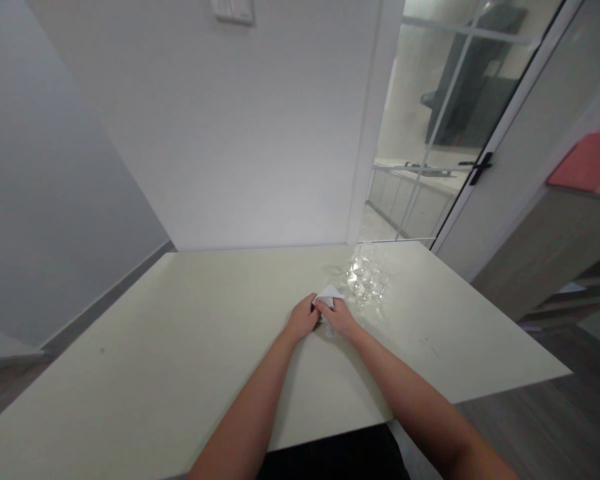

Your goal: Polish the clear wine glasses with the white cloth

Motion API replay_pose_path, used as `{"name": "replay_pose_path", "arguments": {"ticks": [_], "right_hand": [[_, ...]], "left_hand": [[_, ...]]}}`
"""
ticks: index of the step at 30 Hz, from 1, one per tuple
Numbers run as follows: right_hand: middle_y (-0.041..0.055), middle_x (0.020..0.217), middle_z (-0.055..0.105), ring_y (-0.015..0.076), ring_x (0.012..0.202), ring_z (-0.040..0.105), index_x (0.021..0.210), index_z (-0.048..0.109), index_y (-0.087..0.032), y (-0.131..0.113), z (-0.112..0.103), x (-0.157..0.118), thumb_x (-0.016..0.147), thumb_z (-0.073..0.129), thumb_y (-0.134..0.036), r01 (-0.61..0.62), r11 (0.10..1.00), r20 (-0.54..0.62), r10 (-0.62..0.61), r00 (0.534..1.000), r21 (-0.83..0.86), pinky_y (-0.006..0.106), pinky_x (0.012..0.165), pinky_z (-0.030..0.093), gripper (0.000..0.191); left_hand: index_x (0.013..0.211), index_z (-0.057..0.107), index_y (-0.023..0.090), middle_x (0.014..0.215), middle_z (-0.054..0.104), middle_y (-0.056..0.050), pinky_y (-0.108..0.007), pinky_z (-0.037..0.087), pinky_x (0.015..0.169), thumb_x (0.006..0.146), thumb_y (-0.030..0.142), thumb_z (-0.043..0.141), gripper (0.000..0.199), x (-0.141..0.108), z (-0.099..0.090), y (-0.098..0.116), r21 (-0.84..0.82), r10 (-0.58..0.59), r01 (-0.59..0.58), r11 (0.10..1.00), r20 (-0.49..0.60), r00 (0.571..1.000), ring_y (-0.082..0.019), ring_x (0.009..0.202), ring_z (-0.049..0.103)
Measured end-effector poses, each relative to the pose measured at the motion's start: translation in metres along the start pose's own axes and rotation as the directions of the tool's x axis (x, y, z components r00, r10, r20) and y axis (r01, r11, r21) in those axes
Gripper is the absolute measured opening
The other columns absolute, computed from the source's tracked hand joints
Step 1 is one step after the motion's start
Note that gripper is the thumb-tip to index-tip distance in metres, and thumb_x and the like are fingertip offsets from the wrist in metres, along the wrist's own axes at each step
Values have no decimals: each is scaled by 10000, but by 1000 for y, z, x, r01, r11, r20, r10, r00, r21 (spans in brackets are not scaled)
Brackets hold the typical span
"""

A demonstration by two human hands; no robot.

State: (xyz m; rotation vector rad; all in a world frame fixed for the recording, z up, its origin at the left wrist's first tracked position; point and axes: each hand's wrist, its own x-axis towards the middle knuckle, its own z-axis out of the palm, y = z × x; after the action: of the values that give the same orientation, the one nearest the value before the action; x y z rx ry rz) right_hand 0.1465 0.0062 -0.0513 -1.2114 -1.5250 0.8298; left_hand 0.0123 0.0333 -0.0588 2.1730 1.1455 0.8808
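Over the middle of the table, my left hand [303,317] and my right hand [341,319] are closed and meet around a white cloth [329,293]. The cloth's folded top sticks up between them, with my right thumb and fingers pressed on it. Below the fingers shows a clear, shiny piece that looks like a glass [329,328], partly covered by the hands; my left fingers curl round its side. Just beyond my right hand stands a cluster of several clear glasses [366,277], close together, their outlines blurred by glare.
The pale table [205,347] meets a white wall [260,147] at its far edge. A glazed door [425,133] with a black handle [481,168] is at the back right. Right of the table stands a wooden shelf unit [555,247] with a pink bag [587,160] on top.
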Motion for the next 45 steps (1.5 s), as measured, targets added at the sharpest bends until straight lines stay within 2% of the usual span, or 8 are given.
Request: {"name": "replay_pose_path", "arguments": {"ticks": [12,20,26,45], "right_hand": [[50,792,646,167,724,576,871,632,-137,-1,0,0,793,525,-410,-14,1000,0,14,1000,-12,280,681,454,303],[56,810,653,172,740,575,861,638,-137,-1,0,0,791,528,-401,-8,999,-10,7,1000,-42,285,709,449,294],[48,780,648,163,712,568,844,635,-136,0,0,0,795,521,-418,-1,999,-4,1,1000,-32,275,677,448,308],[59,853,660,174,768,579,905,632,-143,2,0,0,804,517,-415,-5,999,3,5,1000,-38,292,722,454,312]], "left_hand": [[874,526,184,835,616,-32,-256,399,687,874,313,368,203,0,-1,1,-4,-5,5,1000,9,1000,-154,753,538],[920,539,187,896,633,-42,-264,415,746,864,279,388,186,0,-1,1,4,-14,14,1000,12,1000,-162,822,557],[908,546,185,868,633,-37,-259,416,718,874,291,377,203,1,0,0,7,-20,20,1000,12,1000,-157,784,556],[900,544,182,864,624,-49,-274,410,721,873,311,368,219,1,-1,0,6,-5,5,1000,22,1000,-170,787,548]]}}
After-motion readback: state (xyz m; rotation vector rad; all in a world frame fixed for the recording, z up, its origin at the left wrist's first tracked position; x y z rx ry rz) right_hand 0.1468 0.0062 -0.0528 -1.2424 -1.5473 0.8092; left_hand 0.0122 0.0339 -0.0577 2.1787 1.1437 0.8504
